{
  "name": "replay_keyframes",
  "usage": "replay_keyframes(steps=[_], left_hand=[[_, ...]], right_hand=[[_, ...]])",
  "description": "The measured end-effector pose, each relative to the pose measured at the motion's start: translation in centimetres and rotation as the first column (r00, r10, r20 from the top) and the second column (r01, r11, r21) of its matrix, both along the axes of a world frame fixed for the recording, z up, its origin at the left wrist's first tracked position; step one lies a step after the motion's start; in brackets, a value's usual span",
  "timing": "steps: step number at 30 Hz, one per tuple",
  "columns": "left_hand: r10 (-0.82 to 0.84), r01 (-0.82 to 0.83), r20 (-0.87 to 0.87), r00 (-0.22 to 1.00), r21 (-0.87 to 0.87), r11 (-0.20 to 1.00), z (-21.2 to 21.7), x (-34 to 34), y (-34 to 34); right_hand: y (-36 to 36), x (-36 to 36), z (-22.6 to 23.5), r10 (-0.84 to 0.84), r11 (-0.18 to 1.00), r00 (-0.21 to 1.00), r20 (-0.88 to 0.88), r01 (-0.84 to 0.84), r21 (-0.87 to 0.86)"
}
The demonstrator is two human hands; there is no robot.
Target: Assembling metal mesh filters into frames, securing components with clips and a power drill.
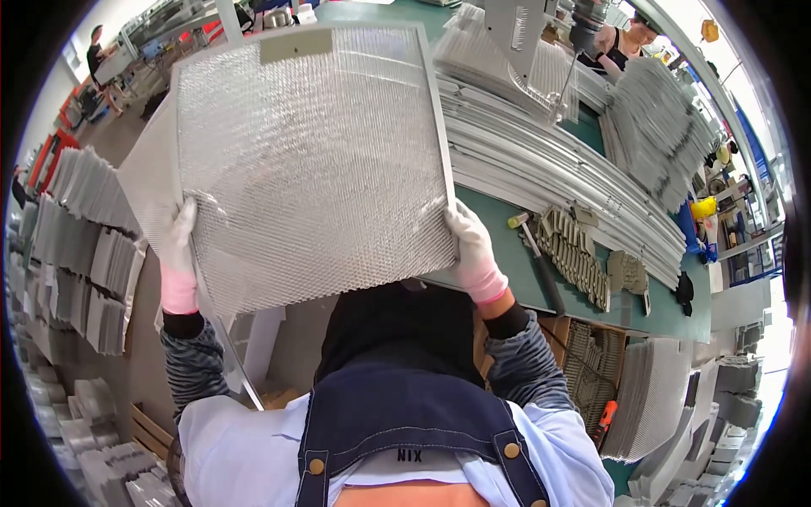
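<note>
A mesh filter panel [312,177] of shiny metal is held up in front of me, tilted. Thin metal frame strips run along its far side and its right side, and a grey-beige plate [296,47] sits at the far edge. Its near edge shows bare mesh with no strip on it. My left hand [178,241], in a white glove with a pink cuff, grips the left side near the lower corner. On the opposite side my right hand [470,249], gloved the same way, is closed on the frame. The fingers beneath the panel are partly hidden.
On the green table [507,275] lie a hammer [541,262], a row of beige metal pieces [579,249] and long metal strips [574,160]. Mesh stacks [659,122] stand at the far right, others [89,237] on the left. A person [625,42] works across the table.
</note>
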State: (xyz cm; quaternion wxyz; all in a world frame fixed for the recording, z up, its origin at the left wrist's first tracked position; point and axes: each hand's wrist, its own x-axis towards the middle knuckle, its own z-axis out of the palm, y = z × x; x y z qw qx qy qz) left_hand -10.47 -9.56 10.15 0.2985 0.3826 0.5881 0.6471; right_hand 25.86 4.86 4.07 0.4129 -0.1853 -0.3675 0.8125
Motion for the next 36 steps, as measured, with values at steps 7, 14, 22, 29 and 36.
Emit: replay_keyframes(steps=[7,14,22,29,36], left_hand=[[0.28,-0.172,-0.255,0.925,0.375,0.911,10.1,-3.0,-2.0],[0.725,-0.352,-0.339,0.6,0.701,0.62,5.3,3.6,2.7],[0.133,-0.268,0.319,0.938,0.429,0.863,-5.7,10.1,3.7],[0.16,-0.214,0.161,0.974,0.412,0.886,-6.1,11.8,4.8],[0.539,-0.315,-0.36,0.761,0.522,0.793,-0.9,7.4,4.8]], right_hand=[[3.5,-3.1,14.7,-0.229,0.721,0.883,0.409,-0.128,0.681],[1.2,-2.3,30.1,-0.19,0.607,0.976,0.102,0.035,0.794],[6.7,1.3,26.0,-0.655,0.143,0.633,0.413,-0.433,0.89],[5.7,4.6,24.3,-0.467,0.217,0.745,0.477,-0.426,0.878],[4.2,2.8,24.8,-0.622,0.175,0.783,0.032,0.099,0.98]])
